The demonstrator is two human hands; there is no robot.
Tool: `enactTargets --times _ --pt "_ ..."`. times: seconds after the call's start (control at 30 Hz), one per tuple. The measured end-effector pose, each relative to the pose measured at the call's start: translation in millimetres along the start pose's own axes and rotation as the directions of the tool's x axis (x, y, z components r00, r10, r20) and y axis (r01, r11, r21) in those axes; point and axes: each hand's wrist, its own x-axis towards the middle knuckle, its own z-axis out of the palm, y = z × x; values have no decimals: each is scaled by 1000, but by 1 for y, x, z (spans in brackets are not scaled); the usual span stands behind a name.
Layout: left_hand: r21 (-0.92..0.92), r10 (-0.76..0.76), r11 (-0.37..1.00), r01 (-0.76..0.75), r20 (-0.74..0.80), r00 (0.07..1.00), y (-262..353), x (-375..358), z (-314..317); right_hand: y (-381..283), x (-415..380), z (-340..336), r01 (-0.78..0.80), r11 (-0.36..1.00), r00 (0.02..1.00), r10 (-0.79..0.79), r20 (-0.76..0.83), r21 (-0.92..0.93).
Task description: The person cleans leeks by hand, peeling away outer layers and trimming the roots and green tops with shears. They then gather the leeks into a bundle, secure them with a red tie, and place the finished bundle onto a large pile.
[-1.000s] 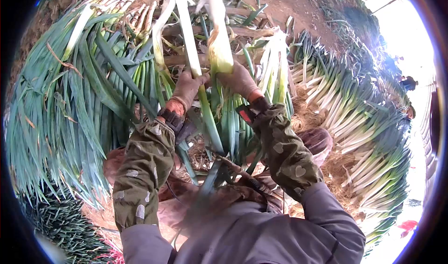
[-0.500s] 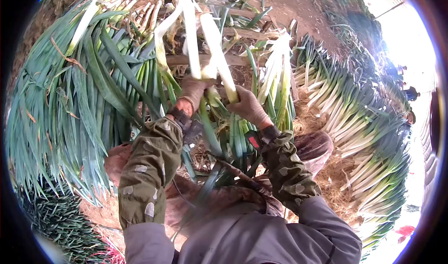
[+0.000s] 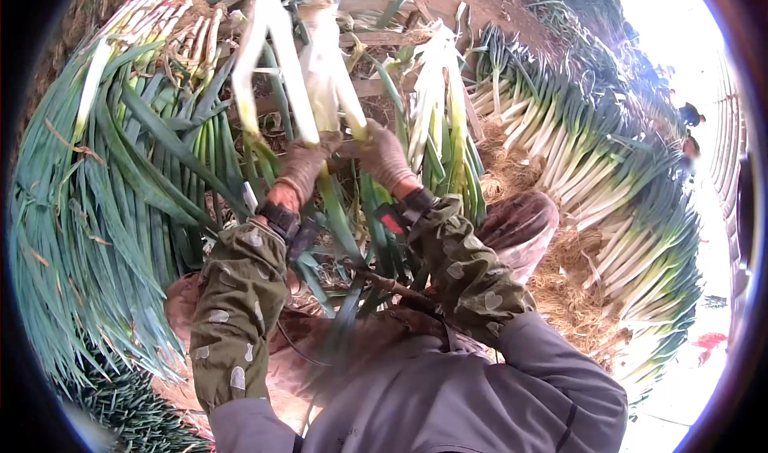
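White leek stalk (image 3: 324, 77) sits clamped in my fingers: left hand (image 3: 302, 166) and right hand (image 3: 384, 155) both closed on it. My hands have drawn together again at its base. Green leek piles (image 3: 120, 173) flank me; trimmed rows (image 3: 576, 149) lie right.

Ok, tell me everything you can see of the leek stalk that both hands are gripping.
The leek stalk is long, with a white shank that turns pale yellow-green, then green at the leaves below the hands. It stands roughly upright, root end up toward the top of the view, and looks partly peeled, with loose pale skin hanging beside it. The left hand and right hand both grip it at mid-length. Its leaves run down toward the person's lap, among other green leaves. Its root tip is blurred.
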Motion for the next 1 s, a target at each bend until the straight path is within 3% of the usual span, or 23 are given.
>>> enactTargets --times 0.07,0.1,0.2,0.23,0.27,0.3,0.33,0.37,0.4,0.47,0.57,0.6,0.7,0.73,0.8,0.83,0.87,0.93,1.0 --pt "-101 -26 994 34 84 996 12 -16 14 -18 -18 10 138 980 990 -136 29 -142" --pt "-49 -208 976 214 111 972 23 -19 13 -22 -29 14 234 943 971 -240 1 -238" --pt "-184 -152 967 178 147 977 0 -6 4 4 -29 -17 218 976 970 -216 107 -7" --pt "-215 -185 954 210 129 974 -8 2 4 10 -27 -33 77 969 994 -92 -56 -234" --pt "-245 -185 941 233 202 962 0 -3 -1 25 -21 -48 88 930 942 -195 -274 -358" --pt "-270 -147 942 197 192 970 -2 -5 0 -13 -22 -72 -271 906 925 153 -347 -324" --pt "-294 -108 942 159 180 978 -2 -6 1 32 -1 -89 -186 895 869 -43 -493 -406" --pt "-292 -108 943 161 190 976 -2 -6 3 47 14 -104 -208 854 853 -79 -515 -477" --pt "-288 -109 943 165 198 974 -4 -4 4 55 30 -115 -211 874 912 15 -410 -438" --pt "-254 -118 952 174 220 968 -13 1 6 59 52 -118 -208 744 974 101 -200 -635" --pt "-230 -126 955 188 259 958 -18 8 10 51 59 -108 -152 739 986 62 -158 -657" --pt "-189 -185 954 234 244 952 -14 7 13 45 59 -102 -129 780 982 14 -189 -612" --pt "-298 -199 894 335 405 892 4 -7 17 16 53 -83 -35 891 963 -92 -255 -452" --pt "-237 -223 904 355 446 867 16 -15 16 11 55 -77 10 942 982 -73 -174 -335" --pt "-291 -59 932 216 467 882 4 -13 23 -1 61 -67 72 994 997 -73 -8 -80" --pt "-245 -94 941 233 470 878 4 -15 25 -9 61 -59 32 999 999 -32 -26 -15" --pt "-237 -61 956 173 415 908 9 -21 29 -18 59 -56 45 998 998 -47 -36 -45" --pt "-321 -93 904 282 496 864 8 -24 27 -33 53 -50 62 993 996 -67 -52 -104" --pt "-297 -78 920 254 497 864 -4 -20 27 -28 59 -42 117 960 991 -132 -40 -252"
